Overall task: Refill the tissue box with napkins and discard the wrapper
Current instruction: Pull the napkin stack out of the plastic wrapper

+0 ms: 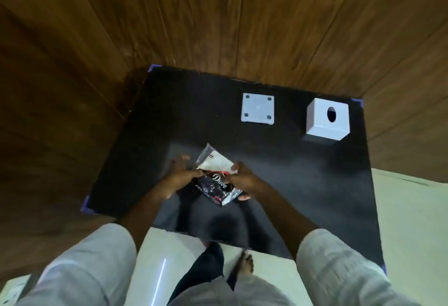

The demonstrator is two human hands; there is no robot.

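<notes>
A napkin pack (216,179) in a clear and black printed wrapper hangs just above the black table (303,179), near its front middle. My left hand (180,177) pinches the pack's left edge. My right hand (242,179) grips its right side, fingers curled under it. White napkins show through the clear upper part of the wrapper. The white tissue box (327,119), a cube with an oval hole in its top face, stands at the far right corner. Its flat square base plate (258,108), with dark pads at the corners, lies apart to the box's left.
Wooden wall panels surround the table at the back and left. A pale floor lies to the right and in front. My legs and a bare foot (246,264) are by the table's front edge.
</notes>
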